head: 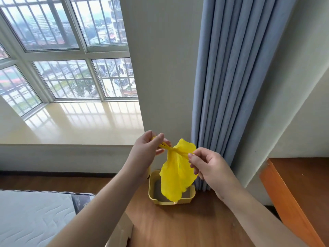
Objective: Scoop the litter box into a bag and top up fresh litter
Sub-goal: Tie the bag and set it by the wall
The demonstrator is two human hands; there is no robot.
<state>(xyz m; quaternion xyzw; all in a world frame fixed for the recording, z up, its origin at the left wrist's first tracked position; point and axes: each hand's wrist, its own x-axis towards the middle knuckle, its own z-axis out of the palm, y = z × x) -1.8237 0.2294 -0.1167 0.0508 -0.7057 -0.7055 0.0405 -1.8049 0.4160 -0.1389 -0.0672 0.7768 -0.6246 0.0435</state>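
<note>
1. The wide bay window (58,50) with its glossy cream sill and the pleated grey-blue curtain (229,82) frame a wood-plank floor (187,227) corner.
2. The small yellow plastic litter box (154,199) sits on that floor at the curtain's foot, grey litter inside; rigid, best lifted by its rim.
3. The thin yellow plastic bag (175,177) hangs in the air directly over the box, crumpled, its top twisted into strands. It looks feather-light, limp and slippery, likely to tear if yanked; take it at the mouth edges.
4. The left hand (148,148) pinches one twisted strand.
5. The right hand (208,166) pinches the opposite strand between thumb and fingertips.
</note>
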